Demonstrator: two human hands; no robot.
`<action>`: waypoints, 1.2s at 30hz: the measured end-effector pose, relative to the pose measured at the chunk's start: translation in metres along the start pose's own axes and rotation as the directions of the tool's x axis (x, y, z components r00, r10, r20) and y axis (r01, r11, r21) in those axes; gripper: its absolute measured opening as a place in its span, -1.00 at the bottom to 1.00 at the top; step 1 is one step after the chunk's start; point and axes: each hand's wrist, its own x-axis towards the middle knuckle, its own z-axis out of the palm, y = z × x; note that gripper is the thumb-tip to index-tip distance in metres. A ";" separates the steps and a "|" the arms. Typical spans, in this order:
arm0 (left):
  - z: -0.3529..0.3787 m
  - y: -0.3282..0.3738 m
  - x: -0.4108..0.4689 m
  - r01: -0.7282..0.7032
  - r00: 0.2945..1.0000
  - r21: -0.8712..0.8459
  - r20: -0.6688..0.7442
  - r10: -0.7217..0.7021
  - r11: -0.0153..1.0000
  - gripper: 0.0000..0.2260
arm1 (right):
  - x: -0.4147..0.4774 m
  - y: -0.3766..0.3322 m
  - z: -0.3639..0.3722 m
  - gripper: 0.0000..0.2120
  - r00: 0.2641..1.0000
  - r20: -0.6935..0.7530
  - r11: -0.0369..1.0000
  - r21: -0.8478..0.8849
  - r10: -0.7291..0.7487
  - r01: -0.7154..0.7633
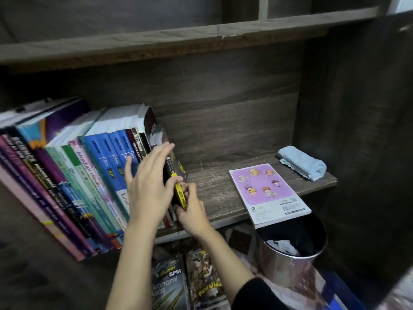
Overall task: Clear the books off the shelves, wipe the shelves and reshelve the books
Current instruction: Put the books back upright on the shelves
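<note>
A row of upright books (pixel 73 175) fills the left half of the dark wooden shelf (pixel 223 191), leaning left. At the row's right end stands a thin black book with a yellow spine (pixel 180 194). My left hand (pixel 149 186) lies against that end of the row with straight fingers and its thumb on the black book. My right hand (pixel 190 206) pinches the lower spine of the black book. A purple-covered book (pixel 266 193) lies flat on the shelf to the right. A folded light-blue cloth (pixel 301 165) sits at the far right of the shelf.
A steel bin with a dark liner (pixel 290 249) stands below the shelf's right front edge. More books (pixel 187 280) lie on the floor under the shelf. An upper shelf board (pixel 178 39) runs overhead. A dark side panel (pixel 357 130) closes the right.
</note>
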 end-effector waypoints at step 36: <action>0.055 -0.025 0.004 -0.017 0.969 0.354 -0.226 0.103 0.935 -0.23 | 0.031 0.039 -0.004 -0.56 0.991 -0.007 0.943 -0.306 0.137 -0.133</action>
